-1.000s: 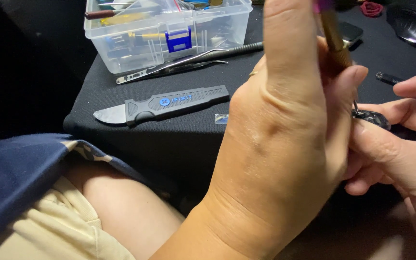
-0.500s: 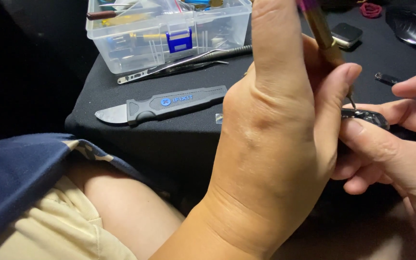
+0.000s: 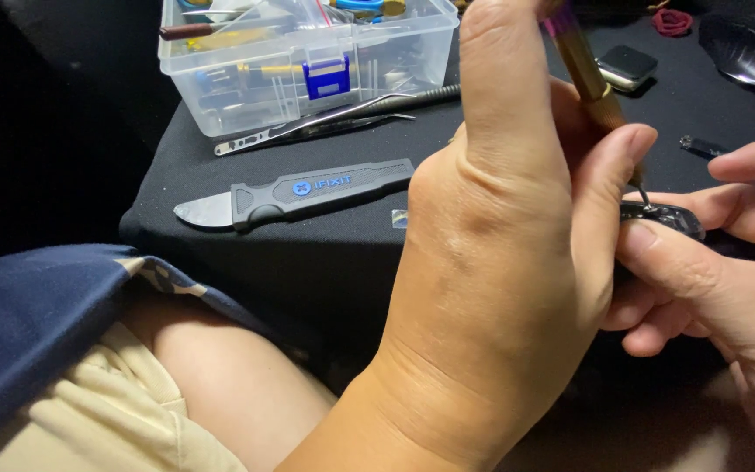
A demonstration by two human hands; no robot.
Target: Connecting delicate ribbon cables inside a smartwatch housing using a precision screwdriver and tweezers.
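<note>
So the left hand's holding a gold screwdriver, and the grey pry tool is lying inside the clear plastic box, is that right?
Not quite. The left hand does hold the gold screwdriver, but the grey pry tool is not inside the clear plastic box. The head view shows it lying on the black table in front of the box.

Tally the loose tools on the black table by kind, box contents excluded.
Flat pry tool with grey handle: 1
Tweezers, lying in front of the clear box: 2
Screwdriver, gold, in the left hand, tip at a small dark part: 1
Total: 4
</note>
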